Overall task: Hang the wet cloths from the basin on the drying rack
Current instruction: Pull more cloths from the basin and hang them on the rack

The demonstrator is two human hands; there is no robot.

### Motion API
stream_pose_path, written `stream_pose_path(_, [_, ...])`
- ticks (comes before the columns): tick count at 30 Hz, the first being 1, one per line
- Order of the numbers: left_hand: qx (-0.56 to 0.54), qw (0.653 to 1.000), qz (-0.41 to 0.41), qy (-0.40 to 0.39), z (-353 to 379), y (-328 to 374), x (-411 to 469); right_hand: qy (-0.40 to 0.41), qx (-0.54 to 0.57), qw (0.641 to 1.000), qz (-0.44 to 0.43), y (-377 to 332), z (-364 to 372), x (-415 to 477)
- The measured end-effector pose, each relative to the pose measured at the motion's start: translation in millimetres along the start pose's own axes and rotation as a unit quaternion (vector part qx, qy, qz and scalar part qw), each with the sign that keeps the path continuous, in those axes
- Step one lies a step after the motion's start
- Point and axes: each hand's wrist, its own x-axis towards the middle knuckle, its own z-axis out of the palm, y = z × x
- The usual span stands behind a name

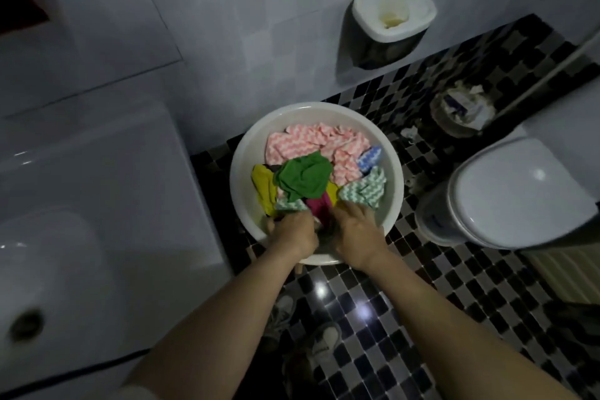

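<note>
1. The white basin (244,153) sits on the black-and-grey checkered floor (454,286), close to the tiled wall, between the sink (65,237) and the toilet (519,191).
2. It is heaped with wet cloths: a pink zigzag cloth (311,143) at the back, a green cloth (305,177) on top in the middle, a yellow cloth (263,185) to the left, and a blue zigzag cloth (370,157) and a mint zigzag cloth (365,190) to the right.
3. Both hands reach in over the near rim.
4. The left hand (292,230) is curled, gripping a mint zigzag corner (289,204).
5. The right hand (355,230) digs into the pile beside a magenta cloth (318,204). Its fingertips are buried, so I cannot tell whether it grips.
6. A full waste bin (461,107) stands behind the toilet.
</note>
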Motion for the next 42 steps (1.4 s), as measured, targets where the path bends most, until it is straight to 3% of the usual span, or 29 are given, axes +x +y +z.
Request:
stream_pose_path(2, [-0.219, 0.973, -0.009, 0.074, -6, -6, 4, 0.048, 0.042, 0.998, -0.015, 0, 2, 11])
stream_pose_path(4, [-0.438, 0.891, -0.037, 0.112, -19, -11, 3, 0.073, 0.103, 0.991, -0.039, 2, 3, 23])
stream_pose_path(5, [-0.49, 0.86, -0.044, 0.136, -27, -14, 5, 0.081, 0.124, 0.988, -0.053, 1, 4, 32])
stream_pose_path(8, [-0.532, 0.827, -0.041, 0.177, -41, -22, 9, 0.103, 0.128, 0.984, -0.074, -9, 6, 57])
stream_pose_path(12, [-0.577, 0.799, -0.08, 0.148, -50, -34, 14, 0.113, 0.096, 0.989, -0.013, -18, 11, 86])
stream_pose_path(14, [-0.578, 0.801, -0.083, 0.134, -52, -38, 15, 0.119, 0.101, 0.988, 0.018, -20, 13, 92])
stream_pose_path(16, [-0.553, 0.818, -0.09, 0.129, -49, -43, 19, 0.116, 0.189, 0.973, 0.058, -24, 14, 90])
stream_pose_path(17, [-0.536, 0.83, -0.095, 0.122, -47, -43, 18, 0.105, 0.295, 0.945, 0.091, -26, 12, 86])
stream_pose_path(18, [-0.516, 0.843, -0.099, 0.111, -47, -45, 18, 0.078, 0.432, 0.89, 0.125, -28, 5, 80])
stream_pose_path(20, [-0.5, 0.857, -0.093, 0.079, -47, -42, 19, 0.004, 0.671, 0.724, 0.161, -30, -15, 66])
stream_pose_path(22, [-0.485, 0.871, -0.059, 0.052, -50, -39, 14, -0.044, 0.762, 0.63, 0.142, -31, -29, 51])
stream_pose_path(25, [-0.452, 0.89, 0.029, 0.056, -76, -18, -1, -0.054, 0.806, 0.578, 0.114, -37, -68, 14])
stream_pose_path(31, [-0.344, 0.919, 0.122, 0.147, -121, 9, -25, -0.067, 0.826, 0.55, 0.102, -49, -109, -24])
stream_pose_path(33, [-0.348, 0.914, 0.145, 0.148, -143, 18, -35, -0.046, 0.821, 0.565, 0.068, -48, -129, -43])
stream_pose_path(34, [-0.351, 0.913, 0.149, 0.145, -153, 22, -39, -0.028, 0.803, 0.592, 0.053, -46, -135, -47])
stream_pose_path(35, [-0.352, 0.911, 0.159, 0.142, -163, 26, -44, 0.005, 0.768, 0.639, 0.045, -43, -139, -52])
stream_pose_path(37, [-0.359, 0.905, 0.185, 0.133, -179, 31, -51, 0.096, 0.635, 0.765, 0.043, -42, -146, -59])
stream_pose_path(39, [-0.347, 0.909, 0.2, 0.118, -195, 38, -60, 0.179, 0.519, 0.835, 0.038, -44, -149, -64])
stream_pose_path(42, [-0.325, 0.914, 0.219, 0.106, -211, 47, -72, 0.197, 0.535, 0.821, 0.039, -50, -153, -69])
